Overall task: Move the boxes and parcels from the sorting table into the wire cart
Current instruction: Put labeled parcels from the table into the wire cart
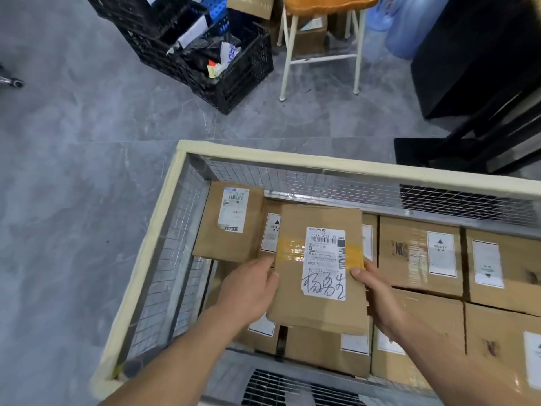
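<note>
Head view, looking down: grey tiled floor (73, 171) filled the frame from 9 to 12 o'clock. Wire cart (181, 230) with a cream padded rim took up the lower half, from 6 round to 3 o'clock, mesh walls on all visible sides. Cardboard boxes (418, 250) with white labels sat packed on the cart bottom, row after row toward 3 and 5 o'clock, touching each other. Black cabinet (468, 54) stood at 1–2 o'clock, black plastic crates (234, 77) with bags and scraps at 11–12, a white-legged stool (319, 57) with an orange seat at 12, blue water bottles (409, 22) just beside it toward 1.

One flatter labelled box (231, 221) lay on top of the stack at the cart's 10 o'clock corner, near the mesh.

Centre frame: a flat brown parcel (319, 271), yellow tape band, white shipping label with black handwriting, was held inside the cart above the packed boxes; contact with them underneath couldn't be told. Left hand (248, 288) gripped its 9 o'clock edge, thumb on top, other fingers hidden under it. Right hand (377, 291) gripped the 3 o'clock edge, thumb pressed on the top face near the tape, fingers curled beneath. Both forearms came in bare from 6–7 and 4–5 o'clock.
</note>
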